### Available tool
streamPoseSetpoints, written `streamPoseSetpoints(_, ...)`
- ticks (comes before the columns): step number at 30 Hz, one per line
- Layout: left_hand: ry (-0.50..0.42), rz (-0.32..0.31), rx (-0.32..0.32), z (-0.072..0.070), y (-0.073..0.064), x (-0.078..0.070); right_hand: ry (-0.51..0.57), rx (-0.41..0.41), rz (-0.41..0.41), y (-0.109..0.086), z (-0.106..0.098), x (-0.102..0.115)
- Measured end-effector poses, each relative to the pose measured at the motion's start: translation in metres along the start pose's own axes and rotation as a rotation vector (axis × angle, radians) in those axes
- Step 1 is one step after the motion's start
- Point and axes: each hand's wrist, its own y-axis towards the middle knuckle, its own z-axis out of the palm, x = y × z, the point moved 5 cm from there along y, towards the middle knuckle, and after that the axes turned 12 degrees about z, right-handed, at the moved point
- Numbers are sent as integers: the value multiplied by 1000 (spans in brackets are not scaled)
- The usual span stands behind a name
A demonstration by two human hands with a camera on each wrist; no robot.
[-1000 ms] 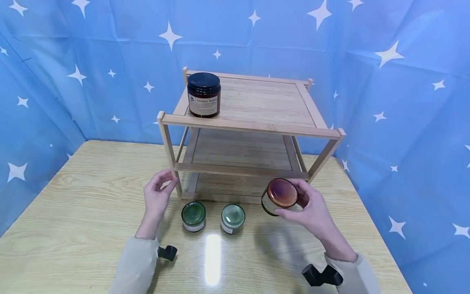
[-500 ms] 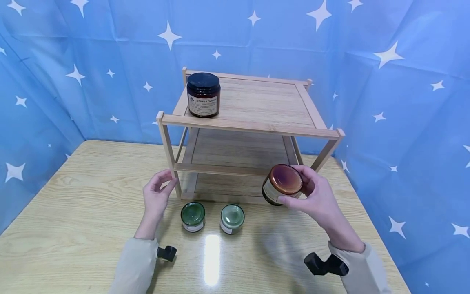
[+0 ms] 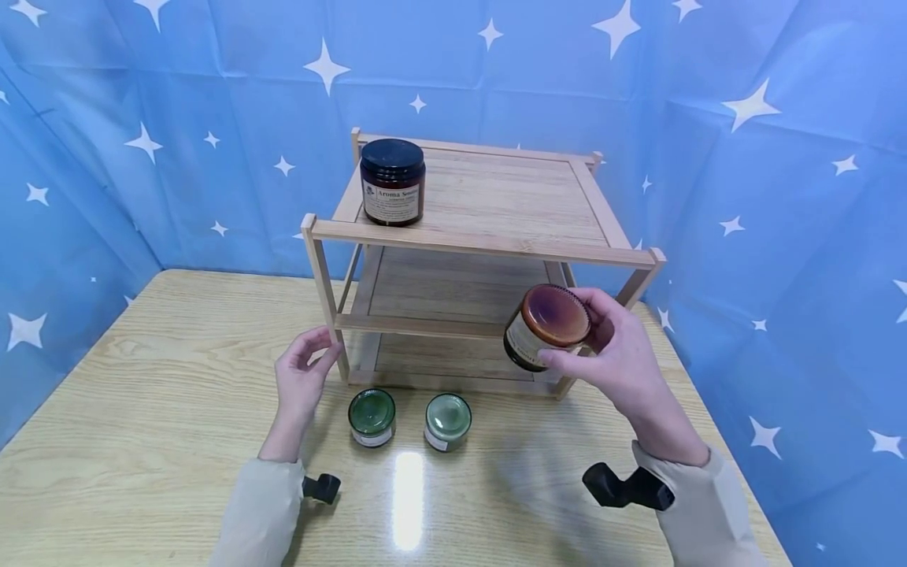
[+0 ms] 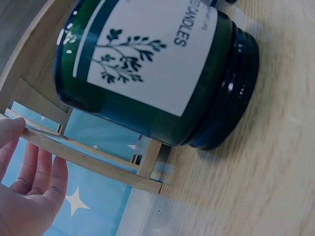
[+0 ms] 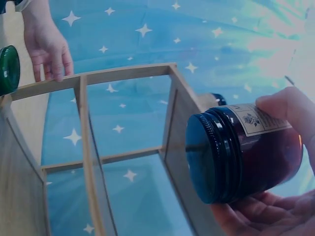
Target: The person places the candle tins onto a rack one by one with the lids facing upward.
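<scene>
My right hand point(image 3: 620, 366) grips an amber candle jar point(image 3: 556, 316) between thumb and fingers, off the table and in front of the rack's right side. The jar's base faces up; its black lid point(image 5: 203, 160) shows in the right wrist view. My left hand point(image 3: 305, 374) pinches the front left leg point(image 4: 98, 162) of the wooden rack point(image 3: 489, 246). Near it, a dark green candle jar point(image 3: 372, 413) stands upside down on the table, with a paler green jar point(image 3: 448, 417) beside it, also base up.
Another amber candle jar point(image 3: 393, 185) with a black lid stands upright at the left of the top shelf. A blue star-patterned curtain point(image 3: 234, 142) hangs behind the table point(image 3: 142, 441). The rack has shelves below the top one.
My right hand has raised the amber jar from low in front of the rack to about middle-shelf height. My left hand stays at the rack's leg, and both green jars have not moved.
</scene>
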Motion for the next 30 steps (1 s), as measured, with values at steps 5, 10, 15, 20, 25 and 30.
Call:
streamPoseSetpoints(5,-3,2,-2,0,0,0,54,-12,-25,4,0,11)
streamPoseSetpoints(10,-12,1,-5,0,0,-1,83,-17,-42,8,1,24)
streamPoseSetpoints(15,-23,2,-11,1,0,-1,137,-15,-76,13,2,34)
streamPoseSetpoints(20,-6,7,-4,1,1,-1,191,-9,-84,18,3,40)
streamPoseSetpoints(25,2,13,1,1,1,-2,225,-4,-89,24,5,46)
streamPoseSetpoints(30,16,16,6,1,1,-2,247,-1,-87,30,5,55)
